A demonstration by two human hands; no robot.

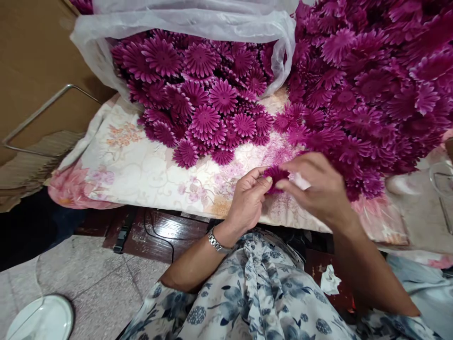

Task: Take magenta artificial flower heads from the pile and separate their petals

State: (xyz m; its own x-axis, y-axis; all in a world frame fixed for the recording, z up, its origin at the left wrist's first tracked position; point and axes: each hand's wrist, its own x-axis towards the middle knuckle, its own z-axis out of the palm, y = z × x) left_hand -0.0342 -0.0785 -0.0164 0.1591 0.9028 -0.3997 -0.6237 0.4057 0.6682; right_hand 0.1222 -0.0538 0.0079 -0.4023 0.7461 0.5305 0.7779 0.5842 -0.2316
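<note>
A small purple plastic flower point(276, 175) is pinched between both my hands just above a floral cloth point(141, 165). My left hand point(247, 200), with a metal watch on its wrist, grips the flower from the left. From the right, my right hand point(318, 186) closes its fingertips on the same flower. A heap of purple flowers point(208, 106) spills out of a clear plastic bag point(184, 23) right behind my hands. A bigger loose pile of flowers point(371, 89) lies to the right, touching my right hand's far side.
The cloth covers a low dark wooden surface point(166, 231). A bent metal rod point(46, 111) lies on brown cardboard at the left. A white round lid point(40, 318) sits on the tiled floor at lower left. My flower-print clothing point(255, 293) fills the bottom.
</note>
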